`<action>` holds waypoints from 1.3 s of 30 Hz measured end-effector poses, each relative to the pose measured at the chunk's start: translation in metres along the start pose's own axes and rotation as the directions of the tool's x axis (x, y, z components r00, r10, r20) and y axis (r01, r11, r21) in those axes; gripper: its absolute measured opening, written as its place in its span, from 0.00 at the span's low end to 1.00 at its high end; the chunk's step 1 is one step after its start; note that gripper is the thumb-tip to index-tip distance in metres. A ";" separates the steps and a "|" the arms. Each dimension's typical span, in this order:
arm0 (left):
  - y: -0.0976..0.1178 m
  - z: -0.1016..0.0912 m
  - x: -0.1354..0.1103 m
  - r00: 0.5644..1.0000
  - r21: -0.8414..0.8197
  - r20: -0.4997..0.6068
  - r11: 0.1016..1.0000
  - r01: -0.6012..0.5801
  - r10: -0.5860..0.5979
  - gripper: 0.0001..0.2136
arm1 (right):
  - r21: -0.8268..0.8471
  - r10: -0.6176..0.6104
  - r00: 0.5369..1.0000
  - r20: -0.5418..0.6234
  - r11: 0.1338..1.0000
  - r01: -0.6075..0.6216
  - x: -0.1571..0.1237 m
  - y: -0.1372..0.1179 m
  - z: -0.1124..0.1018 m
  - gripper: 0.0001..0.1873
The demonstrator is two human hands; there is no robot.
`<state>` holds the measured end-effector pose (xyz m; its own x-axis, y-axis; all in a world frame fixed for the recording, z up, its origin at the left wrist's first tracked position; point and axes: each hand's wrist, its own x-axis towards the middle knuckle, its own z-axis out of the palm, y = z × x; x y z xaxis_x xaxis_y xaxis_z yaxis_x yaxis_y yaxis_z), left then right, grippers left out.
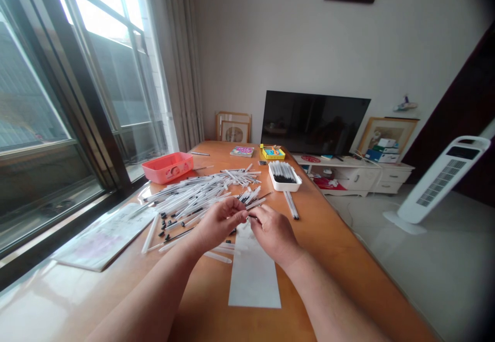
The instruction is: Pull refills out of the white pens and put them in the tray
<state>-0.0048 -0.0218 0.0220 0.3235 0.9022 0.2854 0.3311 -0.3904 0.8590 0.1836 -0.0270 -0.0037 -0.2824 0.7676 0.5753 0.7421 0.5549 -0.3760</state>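
Note:
My left hand (pixel 222 222) and my right hand (pixel 276 233) meet over the table, fingers pinched close together. Between them is a slim pen (pixel 260 200), its dark end pointing away; the fingers hide much of it. Below my hands lies a long strip of white paper (pixel 255 285). Just beyond and to the left spreads a heap of clear pen barrels (pixel 201 192), with small black caps (pixel 167 237) and thin refills (pixel 181 234) scattered at its near side.
A white tub (pixel 291 186) of pens stands at the right, with a few pens (pixel 291 205) lying before it. A red basket (pixel 166 169) is at the back left, a booklet (pixel 104 239) at the left. Farther back are a yellow box (pixel 274 155) and a small book (pixel 242 151).

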 end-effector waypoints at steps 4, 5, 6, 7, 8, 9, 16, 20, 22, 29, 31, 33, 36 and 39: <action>0.001 -0.004 0.000 0.993 0.046 -0.117 0.999 0.001 0.005 0.18 | -0.006 0.093 0.984 -0.150 0.995 -0.095 0.004 0.013 -0.009 0.10; 0.000 -0.003 0.000 0.992 0.122 -0.124 0.993 -0.007 0.022 0.17 | -0.005 0.120 0.972 -0.200 0.992 -0.124 0.005 0.017 -0.011 0.10; -0.001 -0.001 0.000 0.993 0.215 -0.108 0.976 -0.023 0.047 0.16 | -0.003 0.144 0.959 -0.244 0.989 -0.150 0.006 0.021 -0.014 0.10; -0.002 0.002 0.000 0.995 0.315 -0.070 0.948 -0.049 0.074 0.14 | 0.000 0.165 0.945 -0.282 0.985 -0.172 0.006 0.025 -0.017 0.10; -0.002 0.006 0.000 0.995 0.410 -0.018 0.909 -0.081 0.096 0.12 | 0.003 0.182 0.932 -0.314 0.982 -0.191 0.007 0.028 -0.019 0.11; -0.003 0.010 0.000 0.993 0.493 0.040 0.863 -0.114 0.109 0.11 | 0.007 0.197 0.920 -0.339 0.978 -0.207 0.007 0.030 -0.022 0.11; -0.008 0.032 0.002 0.994 0.781 0.110 0.616 -0.099 0.020 0.10 | 0.030 0.241 0.886 -0.396 0.968 -0.250 0.007 0.034 -0.027 0.12; -0.010 0.035 0.004 0.992 0.797 0.127 0.597 -0.094 -0.014 0.06 | 0.041 0.241 0.887 -0.394 0.969 -0.245 0.008 0.034 -0.027 0.12; -0.011 0.036 0.005 0.994 0.801 0.108 0.593 -0.078 -0.015 0.05 | 0.046 0.240 0.888 -0.393 0.969 -0.241 0.008 0.035 -0.028 0.12; -0.017 0.021 0.007 0.996 0.643 -0.051 0.761 0.087 -0.070 0.05 | 0.073 0.259 0.861 -0.437 0.965 -0.253 0.008 0.035 -0.033 0.13; -0.020 0.013 0.008 0.990 0.452 -0.078 0.881 0.142 -0.119 0.06 | 0.086 0.266 0.850 -0.454 0.963 -0.256 0.008 0.035 -0.035 0.13; -0.020 0.007 0.008 0.985 0.219 -0.096 0.963 0.159 -0.141 0.08 | 0.096 0.274 0.838 -0.472 0.961 -0.259 0.008 0.034 -0.037 0.14; -0.016 -0.001 0.008 0.977 -0.106 -0.138 0.983 0.151 -0.165 0.11 | 0.109 0.289 0.822 -0.490 0.956 -0.271 0.008 0.034 -0.038 0.14; -0.010 -0.009 0.007 0.964 -0.328 -0.170 0.935 0.138 -0.202 0.13 | 0.168 0.317 0.812 -0.489 0.948 -0.269 0.009 0.033 -0.036 0.14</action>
<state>-0.0138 -0.0102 0.0191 0.0942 0.9802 0.1742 0.0630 -0.1805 0.9816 0.2279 -0.0135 0.0148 0.3033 0.6428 0.7034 0.6779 0.3733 -0.6334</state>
